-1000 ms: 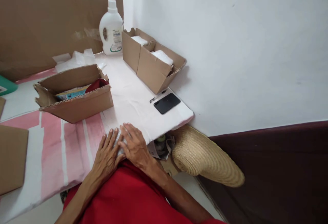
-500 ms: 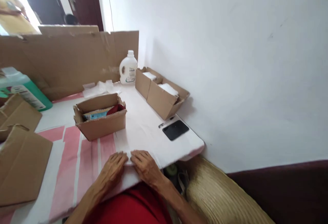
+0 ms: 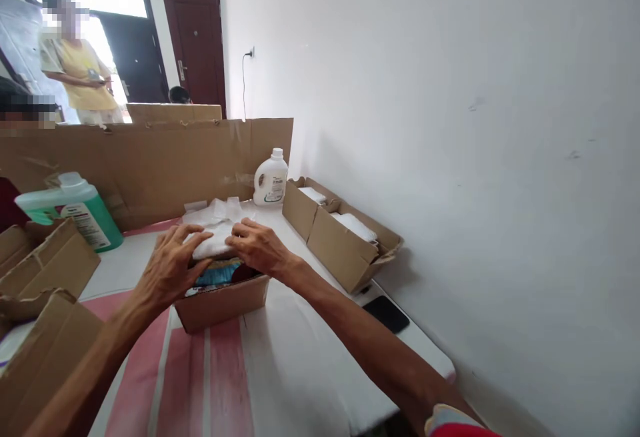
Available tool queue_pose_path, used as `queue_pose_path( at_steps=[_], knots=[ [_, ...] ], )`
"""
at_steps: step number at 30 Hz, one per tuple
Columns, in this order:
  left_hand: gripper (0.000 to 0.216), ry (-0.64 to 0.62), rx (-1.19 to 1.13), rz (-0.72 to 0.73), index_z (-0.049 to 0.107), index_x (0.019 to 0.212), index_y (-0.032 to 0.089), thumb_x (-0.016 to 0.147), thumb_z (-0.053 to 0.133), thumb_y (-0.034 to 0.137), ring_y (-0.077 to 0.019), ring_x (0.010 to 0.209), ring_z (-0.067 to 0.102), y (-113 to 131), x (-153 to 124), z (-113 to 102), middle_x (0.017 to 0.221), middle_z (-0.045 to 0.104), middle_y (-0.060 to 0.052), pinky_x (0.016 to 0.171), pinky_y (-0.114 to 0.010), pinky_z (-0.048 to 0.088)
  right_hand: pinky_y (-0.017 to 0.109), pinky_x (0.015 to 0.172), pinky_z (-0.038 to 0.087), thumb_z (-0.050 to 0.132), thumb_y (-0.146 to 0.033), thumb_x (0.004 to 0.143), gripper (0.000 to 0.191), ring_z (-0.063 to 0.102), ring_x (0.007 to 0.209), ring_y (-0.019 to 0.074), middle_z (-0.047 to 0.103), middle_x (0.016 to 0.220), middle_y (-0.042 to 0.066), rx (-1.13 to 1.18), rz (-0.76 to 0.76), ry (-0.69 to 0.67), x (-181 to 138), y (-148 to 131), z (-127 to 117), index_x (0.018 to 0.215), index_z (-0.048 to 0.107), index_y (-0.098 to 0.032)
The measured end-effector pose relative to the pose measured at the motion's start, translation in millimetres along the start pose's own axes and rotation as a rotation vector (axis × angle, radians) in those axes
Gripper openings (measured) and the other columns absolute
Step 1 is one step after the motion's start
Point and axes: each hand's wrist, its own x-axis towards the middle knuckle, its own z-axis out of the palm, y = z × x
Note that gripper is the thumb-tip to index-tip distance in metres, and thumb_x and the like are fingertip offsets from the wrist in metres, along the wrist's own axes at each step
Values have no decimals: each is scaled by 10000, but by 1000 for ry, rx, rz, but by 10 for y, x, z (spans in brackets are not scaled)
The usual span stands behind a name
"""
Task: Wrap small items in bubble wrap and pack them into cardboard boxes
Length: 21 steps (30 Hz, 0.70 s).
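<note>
Left hand [image 3: 170, 260] and right hand [image 3: 261, 246] grip white wrap [image 3: 215, 243] over a carton [image 3: 227, 305] whose long axis runs roughly left-right

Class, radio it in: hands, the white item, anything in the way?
Left hand, right hand: both holding soft-looking white bundle. Bundle at mouth of oblong brown cardboard box. Possibly in the way: blue packet inside.

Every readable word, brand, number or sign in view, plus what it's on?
None can be read with certainty.
White bottle: label print, too small and blurred.
Green bottle: label print, too blurred.
Blue packet in the small cardboard box: any print is too small to make out.
White packet: no text visible.
Phone: dark, no text visible.
</note>
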Motion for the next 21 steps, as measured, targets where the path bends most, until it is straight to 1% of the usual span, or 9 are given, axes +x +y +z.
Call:
queue_pose_path(
  at_steps=[3, 6, 10, 13, 14, 15, 17, 19, 21],
  knots=[
    [325, -164, -194, -53, 683, 1201, 250, 950, 547, 404, -234, 1022, 665, -130, -114, 137, 1147, 698, -76, 880, -372, 536, 285, 704, 489, 673, -65, 877, 193, 621, 874, 212, 700, 852, 61, 20, -35, -249, 95, 89, 274, 739, 703, -198],
    [320, -341, -354, -80, 729, 1142, 248, 973, 467, 324, -194, 935, 714, -156, -211, 256, 1059, 745, -68, 829, -304, 549, 271, 614, 455, 722, -56, 816, 151, 662, 799, 214, 740, 836, 65, 72, -4, -403, 98, 123, 457, 758, 743, -194],
    [321, -442, -384, -63, 735, 1145, 268, 945, 484, 276, -206, 981, 733, -172, -214, 388, 1091, 771, -59, 851, -301, 552, 248, 545, 415, 796, -260, 812, 30, 651, 609, 170, 750, 726, 10, 204, 26, -536, 118, 208, 566, 833, 790, -239],
    [289, -515, -362, -55, 765, 1048, 279, 916, 508, 279, -219, 896, 751, -181, -117, 394, 1012, 793, -49, 769, -286, 556, 233, 575, 441, 749, -397, 871, 167, 662, 612, 150, 746, 704, -9, 427, 59, -652, 157, 261, 484, 838, 798, -240],
    [282, -529, -360, -54, 771, 1022, 280, 915, 511, 296, -221, 869, 752, -187, -76, 357, 983, 797, -47, 752, -285, 555, 232, 597, 457, 736, -392, 884, 177, 674, 643, 150, 752, 729, -4, 487, 78, -638, 155, 272, 413, 847, 798, -231],
    [284, -520, -367, -65, 772, 1026, 279, 919, 512, 322, -224, 877, 750, -196, -41, 298, 992, 797, -48, 762, -287, 557, 235, 634, 481, 725, -377, 894, 171, 690, 697, 156, 762, 779, 4, 526, 104, -569, 134, 284, 321, 877, 798, -224],
    [324, -430, -411, -140, 752, 1109, 275, 928, 520, 413, -232, 982, 733, -222, -22, 128, 1106, 779, -52, 845, -306, 559, 258, 750, 524, 701, -362, 914, 178, 710, 843, 169, 773, 931, 23, 581, 218, -297, 11, 316, 110, 985, 786, -221],
    [435, -252, -456, -330, 707, 1213, 285, 918, 524, 547, -248, 1115, 685, -238, -137, -39, 1238, 735, -40, 966, -357, 537, 301, 857, 539, 643, -421, 952, 261, 702, 978, 184, 760, 1073, 42, 636, 440, 29, -237, 355, -56, 1092, 758, -233],
    [551, -40, -457, -631, 652, 1293, 310, 901, 492, 662, -272, 1208, 630, -205, -419, -94, 1331, 685, -17, 1083, -453, 475, 355, 899, 547, 527, -555, 989, 414, 693, 1046, 210, 747, 1150, 67, 698, 735, 272, -578, 350, -70, 1154, 736, -238]
  ],
)
